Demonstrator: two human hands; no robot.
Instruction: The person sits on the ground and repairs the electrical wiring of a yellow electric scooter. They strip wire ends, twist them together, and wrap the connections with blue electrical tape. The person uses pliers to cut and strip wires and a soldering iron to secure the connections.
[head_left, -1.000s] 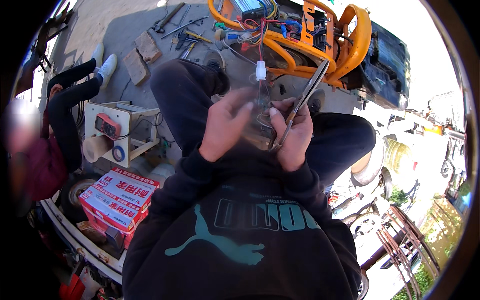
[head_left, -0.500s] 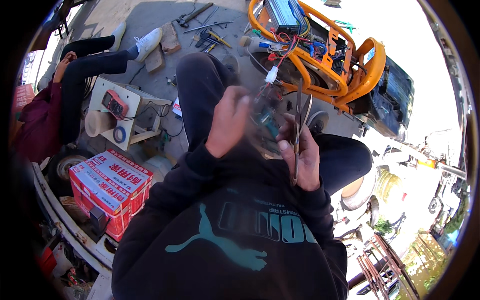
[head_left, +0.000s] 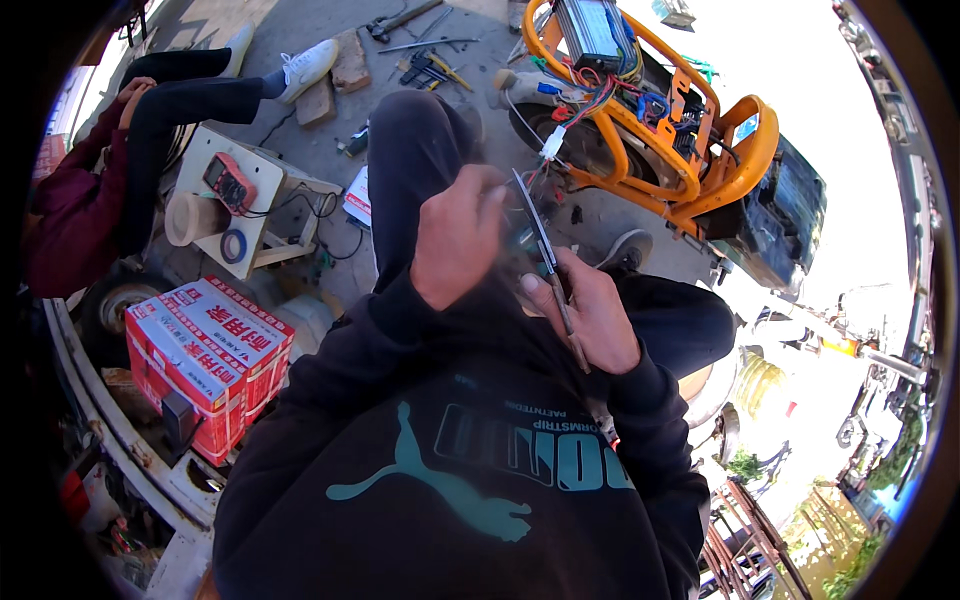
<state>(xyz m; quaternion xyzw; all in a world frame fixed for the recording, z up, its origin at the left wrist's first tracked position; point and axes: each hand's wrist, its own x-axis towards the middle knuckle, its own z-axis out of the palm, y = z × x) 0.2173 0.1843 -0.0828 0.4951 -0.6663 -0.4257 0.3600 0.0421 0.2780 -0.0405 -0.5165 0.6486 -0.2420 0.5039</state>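
Note:
My right hand (head_left: 592, 310) grips a pair of scissors (head_left: 545, 245) in front of my lap, its long blades together and pointing up and away to the left. Facing it, my left hand (head_left: 458, 238) is closed, with fingers curled toward the thumb. Its fingertips are blurred, and I cannot make out what they pinch. Just beyond the blade tips, a white connector plug (head_left: 552, 143) sits on thin coloured wires that lead up to the orange metal frame (head_left: 690, 185).
A grey finned box (head_left: 590, 35) rests on the frame. A red carton (head_left: 215, 360) stands at left, near a wooden stool (head_left: 240, 185) bearing a red multimeter (head_left: 230, 185) and tape roll (head_left: 233, 245). Pliers (head_left: 448, 72) lie on the ground. Another person (head_left: 75, 235) sits far left.
The scissor blades, spread before, have come together. My right hand has moved left with them, toward my left hand, which stays about where it was. The view has shifted slightly.

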